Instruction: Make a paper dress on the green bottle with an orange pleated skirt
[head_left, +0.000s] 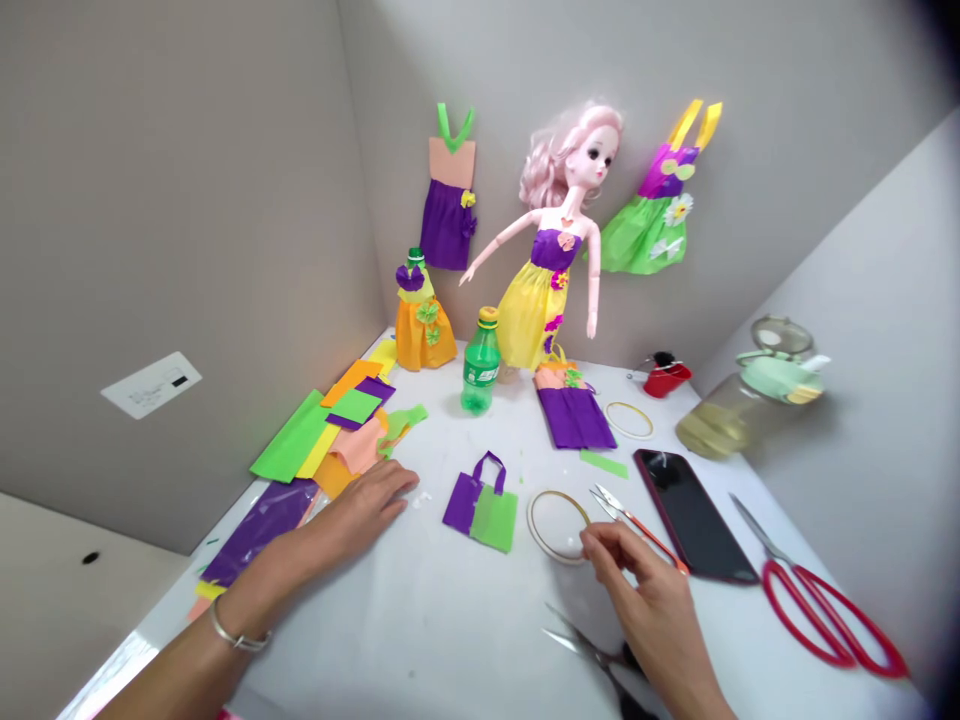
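Observation:
My left hand (367, 508) rests palm down beside the pile of coloured fabric pieces (358, 445), its fingers relaxed and holding nothing. My right hand (634, 580) has thumb and index finger together at the right edge of a tape roll or ring (534, 530) lying on the white table. Between the hands lies a small purple and green bag (493, 515) with a purple handle. Black-handled scissors (574, 640) lie partly under my right hand, and small red-handled snips (645, 532) are just beyond it.
A doll (551, 290) in a purple and yellow dress stands behind a green bottle (480, 370). On the right are a phone (697, 515), large red scissors (814, 610) and a tilted jug (724, 420). A purple bag (576, 415) lies near the doll.

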